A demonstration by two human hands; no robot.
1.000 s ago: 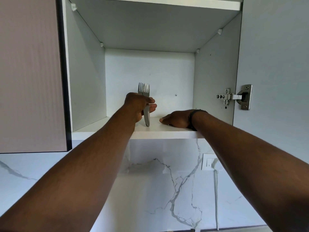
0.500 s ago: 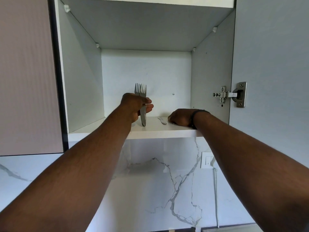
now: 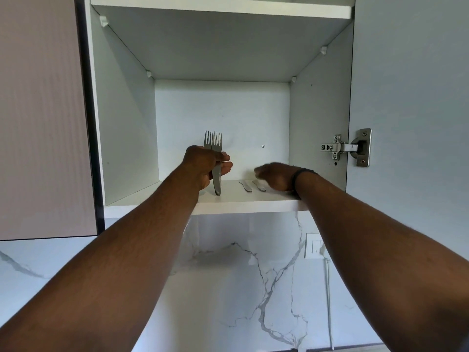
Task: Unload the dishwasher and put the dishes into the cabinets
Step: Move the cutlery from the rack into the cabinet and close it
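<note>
Inside the open white wall cabinet, my left hand (image 3: pixel 203 165) grips a bunch of metal forks (image 3: pixel 213 142) upright, tines up, handle ends near the lower shelf (image 3: pixel 157 204). Two pieces of cutlery (image 3: pixel 251 186) lie flat on that shelf to the right of the forks; only their handle ends show. My right hand (image 3: pixel 275 175) hovers just above and right of them, blurred, fingers pointing left and holding nothing. A dark band sits on the right wrist.
The cabinet door (image 3: pixel 411 110) stands open at right with a metal hinge (image 3: pixel 345 147). A closed beige cabinet door (image 3: pixel 43 118) is at left. An upper shelf (image 3: pixel 220 8) spans the top. A marble backsplash with a wall switch (image 3: pixel 313 245) lies below.
My right hand has lifted off the shelf and drawn back to the right, uncovering two pieces of cutlery lying there. My left hand keeps the forks upright in the same spot.
</note>
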